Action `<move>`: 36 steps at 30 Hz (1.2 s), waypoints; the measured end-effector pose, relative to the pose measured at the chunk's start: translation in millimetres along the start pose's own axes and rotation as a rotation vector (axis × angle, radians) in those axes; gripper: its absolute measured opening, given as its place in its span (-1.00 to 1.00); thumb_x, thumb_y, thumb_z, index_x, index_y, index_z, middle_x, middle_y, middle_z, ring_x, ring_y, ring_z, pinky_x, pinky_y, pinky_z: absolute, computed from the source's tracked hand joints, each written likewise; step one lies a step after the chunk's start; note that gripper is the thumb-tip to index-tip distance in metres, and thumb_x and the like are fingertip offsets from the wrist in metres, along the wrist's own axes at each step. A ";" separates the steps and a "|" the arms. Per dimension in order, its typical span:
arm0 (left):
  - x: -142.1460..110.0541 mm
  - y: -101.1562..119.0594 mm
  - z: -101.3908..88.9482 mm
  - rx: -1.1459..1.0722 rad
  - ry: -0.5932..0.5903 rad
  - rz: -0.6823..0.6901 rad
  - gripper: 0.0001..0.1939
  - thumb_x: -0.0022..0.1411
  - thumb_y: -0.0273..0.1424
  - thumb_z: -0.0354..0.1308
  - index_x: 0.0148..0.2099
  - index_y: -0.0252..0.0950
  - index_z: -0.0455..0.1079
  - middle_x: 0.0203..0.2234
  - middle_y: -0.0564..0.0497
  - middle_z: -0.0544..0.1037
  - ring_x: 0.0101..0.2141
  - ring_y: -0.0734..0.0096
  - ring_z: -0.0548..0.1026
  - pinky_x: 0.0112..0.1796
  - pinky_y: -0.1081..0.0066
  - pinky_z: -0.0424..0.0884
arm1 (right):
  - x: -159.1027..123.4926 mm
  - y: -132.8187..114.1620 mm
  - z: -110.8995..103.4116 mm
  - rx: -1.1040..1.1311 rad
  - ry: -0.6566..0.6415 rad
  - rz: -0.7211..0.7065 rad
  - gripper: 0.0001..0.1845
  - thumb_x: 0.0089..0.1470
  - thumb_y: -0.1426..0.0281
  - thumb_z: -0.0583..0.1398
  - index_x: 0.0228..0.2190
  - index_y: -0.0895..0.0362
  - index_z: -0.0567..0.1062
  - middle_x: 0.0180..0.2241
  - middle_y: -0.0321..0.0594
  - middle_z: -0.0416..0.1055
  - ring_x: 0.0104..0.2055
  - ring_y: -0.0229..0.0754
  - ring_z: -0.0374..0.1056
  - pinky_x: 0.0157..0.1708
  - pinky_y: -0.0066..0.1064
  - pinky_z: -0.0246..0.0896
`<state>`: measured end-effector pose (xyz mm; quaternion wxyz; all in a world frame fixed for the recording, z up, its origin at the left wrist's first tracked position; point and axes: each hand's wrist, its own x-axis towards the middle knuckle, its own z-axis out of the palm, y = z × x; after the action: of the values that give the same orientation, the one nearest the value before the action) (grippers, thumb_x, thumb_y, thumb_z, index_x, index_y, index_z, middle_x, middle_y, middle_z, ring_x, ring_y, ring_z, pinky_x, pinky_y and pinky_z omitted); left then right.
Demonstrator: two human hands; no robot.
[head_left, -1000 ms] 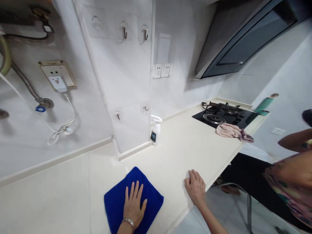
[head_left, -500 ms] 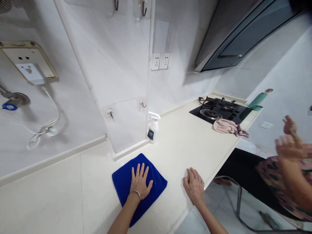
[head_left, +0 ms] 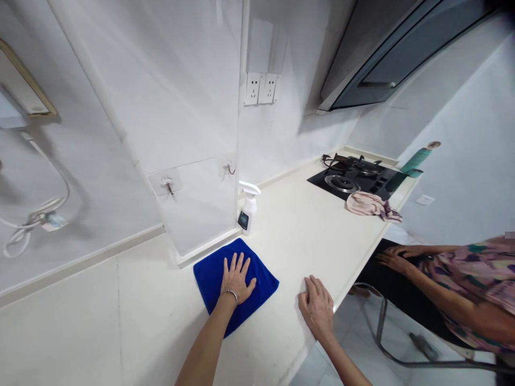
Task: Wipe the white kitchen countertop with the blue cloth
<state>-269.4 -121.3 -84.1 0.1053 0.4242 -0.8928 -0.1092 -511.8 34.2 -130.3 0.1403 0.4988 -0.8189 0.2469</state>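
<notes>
A blue cloth (head_left: 261, 284) lies spread on the pale countertop (head_left: 161, 316), close to the base of the wall. My left hand (head_left: 237, 279), with a bracelet at the wrist, presses flat on it with fingers apart. To the right, my right hand (head_left: 317, 305) rests on the counter near its front edge, fingers loosely bent and nothing held. Just beyond the cloth, a white spray bottle (head_left: 249, 206) with a dark label stands upright against the wall corner.
A black gas stove (head_left: 354, 177) lies along the far counter, with a pink cloth (head_left: 366, 205) at its front edge. A range hood (head_left: 386, 59) overhangs it. At right, another person (head_left: 462, 284) sits on a metal-framed chair (head_left: 380, 327). Wall hooks (head_left: 167, 185) hang at left.
My left hand and the blue cloth have slid forward, closer to the wall and spray bottle. My right hand stays put. The other person's raised hands have come down to their lap.
</notes>
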 end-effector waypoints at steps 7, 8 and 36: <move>17.1 -4.6 1.4 -0.007 -0.023 0.034 -0.26 0.29 0.00 -0.14 0.43 -0.09 -0.14 0.44 0.01 -0.16 0.41 0.06 -0.26 0.35 -0.21 -0.36 | 0.0 -1.1 -1.4 0.007 -0.012 0.004 -0.50 0.15 0.35 -0.04 0.10 0.18 0.33 0.19 -0.02 0.30 0.30 0.00 0.08 0.25 -0.01 0.05; 18.5 -5.0 1.2 -0.009 -0.024 0.035 -0.26 0.29 0.01 -0.14 0.43 -0.09 -0.14 0.44 0.01 -0.15 0.41 0.06 -0.25 0.35 -0.21 -0.36 | 0.0 -1.4 -1.6 0.003 -0.010 0.001 -0.50 0.15 0.36 -0.04 0.10 0.18 0.33 0.19 -0.02 0.30 0.30 0.00 0.08 0.25 -0.02 0.05; -113.7 -36.1 -41.5 -0.010 -0.009 -0.122 -0.37 0.36 0.02 -0.21 0.38 -0.03 0.00 0.40 0.06 0.04 0.38 0.17 -0.05 0.35 -0.13 -0.07 | -2.8 5.3 10.7 0.025 0.041 -0.002 -0.50 0.14 0.29 -0.06 0.04 0.20 0.37 0.15 0.00 0.33 0.22 0.06 0.18 0.18 -0.03 0.14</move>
<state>-161.0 -59.1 -65.6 0.0962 0.4769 -0.8652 -0.1218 -515.0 32.5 -142.0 0.1511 0.4963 -0.8121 0.2670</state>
